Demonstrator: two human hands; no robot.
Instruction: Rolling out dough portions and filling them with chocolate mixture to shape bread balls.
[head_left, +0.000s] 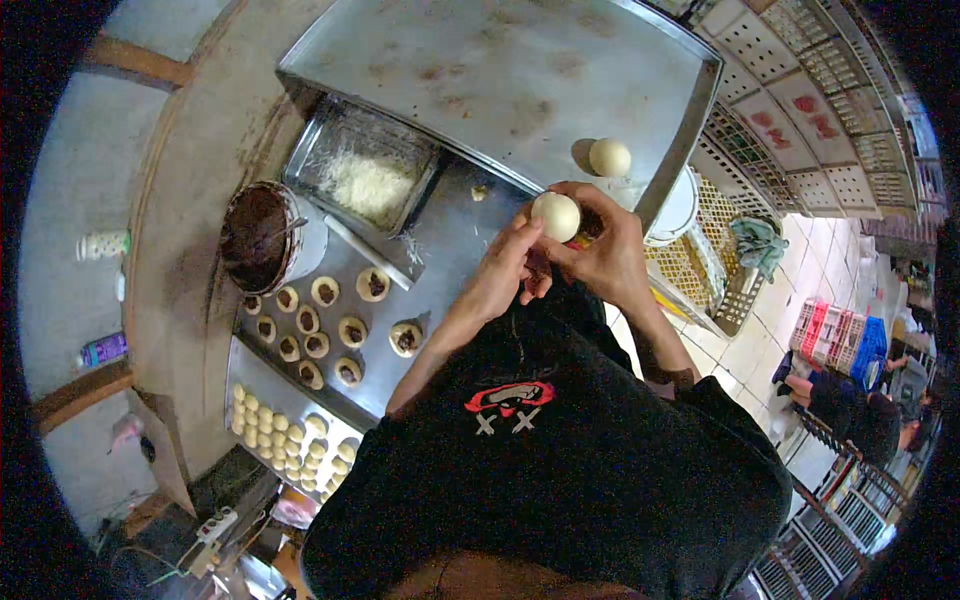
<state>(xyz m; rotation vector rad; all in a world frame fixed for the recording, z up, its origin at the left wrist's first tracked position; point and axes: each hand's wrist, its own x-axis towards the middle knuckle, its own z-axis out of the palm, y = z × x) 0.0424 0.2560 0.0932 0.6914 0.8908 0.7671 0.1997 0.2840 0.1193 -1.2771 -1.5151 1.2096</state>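
Note:
A round, smooth dough ball (556, 217) is held up between my two hands, just off the near edge of the big metal tray. My left hand (508, 262) closes on it from the left, thumb against its side. From the right, my right hand (612, 243) curls its fingers and thumb around it. Another dough ball (610, 157) rests on the tray (480, 80) beyond my right hand. To the left, several flattened dough rounds (351, 331) with dark filling in their middles lie on the metal worktop (385, 385).
A white bucket of dark filling (258, 235) stands at the left, a utensil in it. Beside it are a metal pan of white shreds (365, 185) and a scraper (360, 245). Many small dough balls (265, 425) fill a lower-left tray. Crates (835, 330) and another person (850, 405) are at the right.

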